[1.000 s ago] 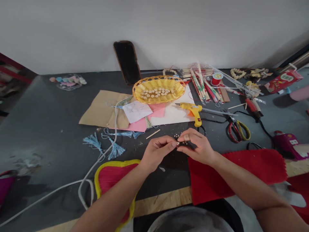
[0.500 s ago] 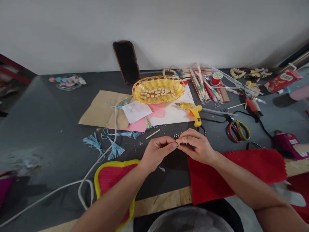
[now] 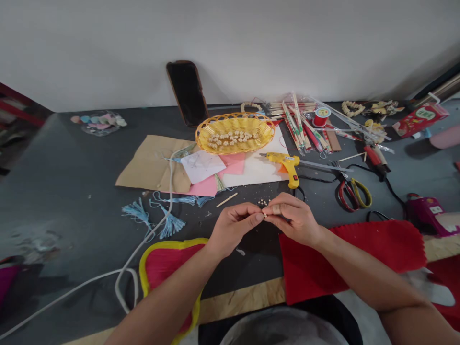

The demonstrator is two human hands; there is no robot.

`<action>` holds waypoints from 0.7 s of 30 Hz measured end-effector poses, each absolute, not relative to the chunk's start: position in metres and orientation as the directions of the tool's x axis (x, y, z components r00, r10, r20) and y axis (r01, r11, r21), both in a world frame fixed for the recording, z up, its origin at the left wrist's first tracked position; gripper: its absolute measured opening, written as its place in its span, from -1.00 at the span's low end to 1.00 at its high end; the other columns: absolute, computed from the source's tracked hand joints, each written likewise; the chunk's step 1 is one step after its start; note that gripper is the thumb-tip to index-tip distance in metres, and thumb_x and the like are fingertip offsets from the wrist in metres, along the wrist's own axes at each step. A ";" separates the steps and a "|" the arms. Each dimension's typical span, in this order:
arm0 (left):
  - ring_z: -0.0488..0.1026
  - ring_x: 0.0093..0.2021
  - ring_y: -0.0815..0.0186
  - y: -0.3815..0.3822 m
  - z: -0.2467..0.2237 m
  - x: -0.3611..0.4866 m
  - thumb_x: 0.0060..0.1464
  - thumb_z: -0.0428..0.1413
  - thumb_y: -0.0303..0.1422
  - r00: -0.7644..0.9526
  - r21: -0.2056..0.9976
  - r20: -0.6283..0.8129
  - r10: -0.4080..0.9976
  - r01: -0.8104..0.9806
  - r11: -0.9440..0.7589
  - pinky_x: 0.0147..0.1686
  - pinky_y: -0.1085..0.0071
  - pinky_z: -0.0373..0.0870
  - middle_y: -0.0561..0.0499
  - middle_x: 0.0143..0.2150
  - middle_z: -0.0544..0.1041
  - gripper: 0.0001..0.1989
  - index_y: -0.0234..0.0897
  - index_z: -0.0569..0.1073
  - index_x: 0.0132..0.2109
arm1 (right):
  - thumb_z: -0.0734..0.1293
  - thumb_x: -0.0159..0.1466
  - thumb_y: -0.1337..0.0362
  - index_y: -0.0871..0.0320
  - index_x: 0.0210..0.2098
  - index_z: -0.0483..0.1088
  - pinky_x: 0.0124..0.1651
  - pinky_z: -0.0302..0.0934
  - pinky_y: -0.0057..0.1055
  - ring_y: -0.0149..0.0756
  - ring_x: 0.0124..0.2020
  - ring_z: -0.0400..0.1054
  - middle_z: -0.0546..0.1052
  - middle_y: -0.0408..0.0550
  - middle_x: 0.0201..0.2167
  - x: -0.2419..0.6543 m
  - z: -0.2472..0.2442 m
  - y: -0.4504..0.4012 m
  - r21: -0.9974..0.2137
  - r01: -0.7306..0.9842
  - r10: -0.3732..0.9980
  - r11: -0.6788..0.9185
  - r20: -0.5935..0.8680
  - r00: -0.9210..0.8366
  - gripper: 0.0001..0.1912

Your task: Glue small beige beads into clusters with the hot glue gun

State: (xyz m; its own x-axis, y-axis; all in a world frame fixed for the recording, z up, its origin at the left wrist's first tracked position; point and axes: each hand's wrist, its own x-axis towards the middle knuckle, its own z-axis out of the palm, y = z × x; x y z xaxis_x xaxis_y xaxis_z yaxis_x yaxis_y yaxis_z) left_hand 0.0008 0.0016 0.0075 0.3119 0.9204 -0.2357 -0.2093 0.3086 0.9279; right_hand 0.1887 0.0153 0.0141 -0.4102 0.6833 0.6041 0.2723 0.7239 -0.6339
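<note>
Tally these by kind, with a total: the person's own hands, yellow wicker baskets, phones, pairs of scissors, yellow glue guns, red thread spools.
Hands: 2 (left hand, right hand)
Yellow wicker basket: 1
Phone: 1
Pair of scissors: 1
Yellow glue gun: 1
Red thread spool: 1
Total: 7

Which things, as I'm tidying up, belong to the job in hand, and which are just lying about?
Likely in the job: pinched pale piece; loose pale bits beyond it; yellow basket of pale clusters.
Apparently lying about: phone; blue tassels; scissors; red carton.
</note>
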 end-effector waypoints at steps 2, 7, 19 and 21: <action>0.35 -0.37 0.40 0.002 0.008 0.001 -0.02 0.29 -0.29 0.308 0.938 -0.220 0.925 -0.192 0.287 -0.31 0.49 0.26 0.02 -0.41 0.51 -0.84 -0.31 0.61 -0.37 | 0.38 0.25 0.42 0.20 -0.21 0.47 -0.26 0.43 -0.38 -0.33 -0.32 0.44 0.55 0.02 -0.36 0.189 0.014 0.015 -0.637 0.273 0.687 0.721 0.602 -0.408 -0.89; 0.36 -0.36 0.39 0.002 0.009 0.002 -0.01 0.28 -0.28 0.298 0.952 -0.209 0.931 -0.155 0.264 -0.30 0.48 0.26 0.01 -0.40 0.51 -0.82 -0.33 0.60 -0.39 | 0.38 0.25 0.42 0.21 -0.23 0.47 -0.28 0.42 -0.38 -0.32 -0.33 0.44 0.54 0.04 -0.37 0.188 0.014 0.014 -0.642 0.287 0.697 0.711 0.590 -0.407 -0.91; 0.30 -0.40 0.44 0.001 0.009 0.001 -0.01 0.28 -0.27 0.312 0.919 -0.242 0.919 -0.230 0.320 -0.34 0.52 0.22 0.05 -0.44 0.48 -0.82 -0.32 0.60 -0.37 | 0.40 0.23 0.40 0.18 -0.15 0.49 -0.25 0.43 -0.37 -0.30 -0.29 0.46 0.55 0.05 -0.31 0.190 0.015 0.015 -0.638 0.282 0.694 0.717 0.610 -0.384 -0.82; 0.29 -0.40 0.44 0.001 0.010 0.001 -0.02 0.29 -0.27 0.316 0.920 -0.244 0.917 -0.224 0.322 -0.35 0.52 0.22 0.05 -0.43 0.48 -0.82 -0.32 0.60 -0.37 | 0.38 0.24 0.41 0.18 -0.17 0.49 -0.26 0.43 -0.38 -0.32 -0.31 0.46 0.55 0.03 -0.33 0.190 0.016 0.015 -0.645 0.272 0.695 0.714 0.606 -0.388 -0.85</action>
